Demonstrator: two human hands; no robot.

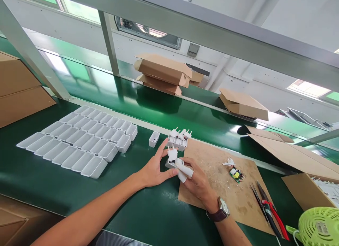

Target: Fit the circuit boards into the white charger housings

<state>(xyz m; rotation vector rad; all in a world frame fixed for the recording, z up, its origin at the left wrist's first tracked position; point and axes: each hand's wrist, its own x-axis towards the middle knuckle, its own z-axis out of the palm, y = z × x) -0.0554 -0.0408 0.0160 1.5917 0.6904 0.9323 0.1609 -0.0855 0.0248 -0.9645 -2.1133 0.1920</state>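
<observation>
A white charger housing (pixel 171 163) with a two-pin plug piece (pixel 172 154) at its top is between my hands. Its far side is gripped by the thumb and fingers of my left hand (pixel 153 170). My right hand (pixel 197 180), with white covers on its fingertips, presses on the housing from the right and partly hides it. Just beyond stands a small group of white housings (pixel 181 143) with plug pieces lying on top. A single open white housing (pixel 154 139) sits to the left of them.
Rows of open white cases (pixel 87 136) cover the left of the green bench. On a brown board (pixel 212 175) lie a circuit board (pixel 235 174), tweezers (pixel 258 200) and red-handled pliers (pixel 272 209). A green fan (pixel 319 226) and carton (pixel 309 191) stand right.
</observation>
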